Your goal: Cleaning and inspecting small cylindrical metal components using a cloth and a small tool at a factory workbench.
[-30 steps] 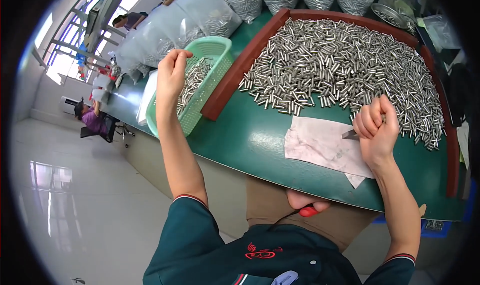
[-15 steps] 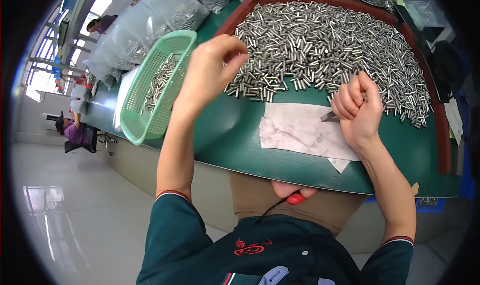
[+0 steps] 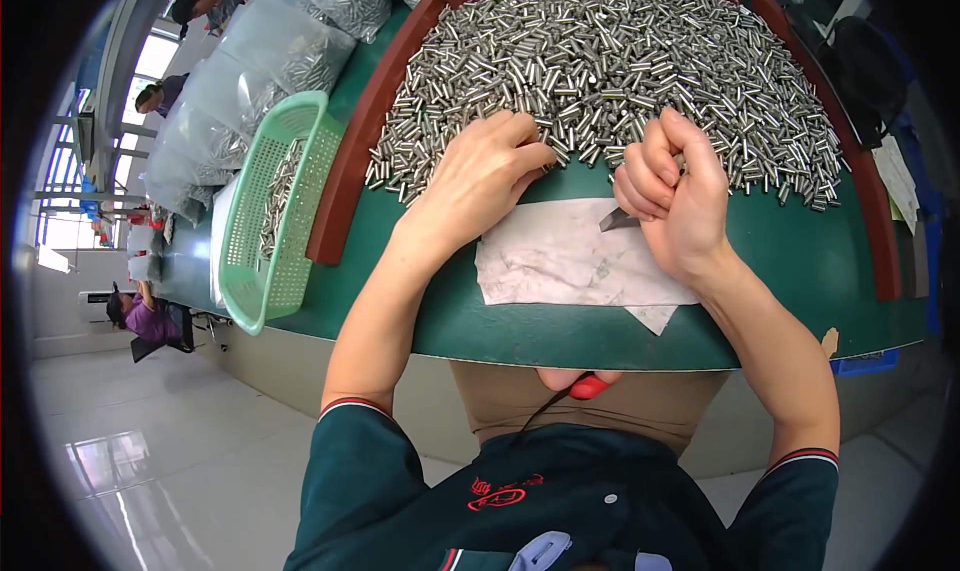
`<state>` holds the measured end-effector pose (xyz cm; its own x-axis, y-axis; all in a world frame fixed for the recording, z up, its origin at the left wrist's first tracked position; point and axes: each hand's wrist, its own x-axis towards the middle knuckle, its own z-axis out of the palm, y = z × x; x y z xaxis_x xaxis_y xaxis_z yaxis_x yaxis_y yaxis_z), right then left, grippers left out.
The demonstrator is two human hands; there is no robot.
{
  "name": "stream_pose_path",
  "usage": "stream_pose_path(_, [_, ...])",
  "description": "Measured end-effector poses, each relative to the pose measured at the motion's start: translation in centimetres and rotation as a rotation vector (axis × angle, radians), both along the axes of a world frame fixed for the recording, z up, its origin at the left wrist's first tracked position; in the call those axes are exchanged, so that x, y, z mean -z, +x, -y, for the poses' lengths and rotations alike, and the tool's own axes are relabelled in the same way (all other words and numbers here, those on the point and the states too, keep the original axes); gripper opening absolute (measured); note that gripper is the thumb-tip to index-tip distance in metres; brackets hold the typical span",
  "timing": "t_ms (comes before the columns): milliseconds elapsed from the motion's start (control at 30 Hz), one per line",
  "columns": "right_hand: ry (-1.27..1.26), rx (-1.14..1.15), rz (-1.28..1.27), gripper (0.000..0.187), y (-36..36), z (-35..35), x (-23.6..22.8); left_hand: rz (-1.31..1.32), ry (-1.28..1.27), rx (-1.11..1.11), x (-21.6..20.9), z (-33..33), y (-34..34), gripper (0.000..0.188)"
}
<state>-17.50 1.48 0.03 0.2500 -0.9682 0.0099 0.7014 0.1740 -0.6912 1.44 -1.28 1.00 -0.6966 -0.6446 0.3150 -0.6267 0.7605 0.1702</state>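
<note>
A broad heap of short metal pins covers the far part of the green table. At its near edge is my left hand, back upward, with fingers curled down toward the pins. Its thumb and forefinger come close together; whatever lies between them is hidden. To the right, my right hand is closed on a grey flat-tipped metal tool, whose tip pokes out on the left side of the fist. Under that tip lies a stained whitish cloth; my right wrist is over its right end.
Brown-red rails border the heap. A green perforated basket holding some pins stands to the left. Clear plastic bags of metal parts line the far left. Other people sit farther off, one in a purple top.
My left hand has moved from above the left rail down to the heap's near edge. My right hand keeps its grip on the tool. The whole view has shifted somewhat.
</note>
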Motion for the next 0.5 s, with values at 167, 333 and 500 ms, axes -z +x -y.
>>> stream_pose_path(167, [0.025,0.001,0.000,0.039,-0.2,-0.1,-0.1,0.051,0.033,-0.024,-0.3,-0.2,-0.5,0.011])
stream_pose_path(333, [0.016,0.008,0.000,0.039,0.0,-0.1,0.0,0.115,-0.081,-0.072,0.7,-0.3,-0.8,0.011])
stream_pose_path(500, [0.009,0.003,0.002,0.038,-0.2,0.0,-0.1,0.077,-0.071,-0.105,0.3,-0.2,-1.1,0.012])
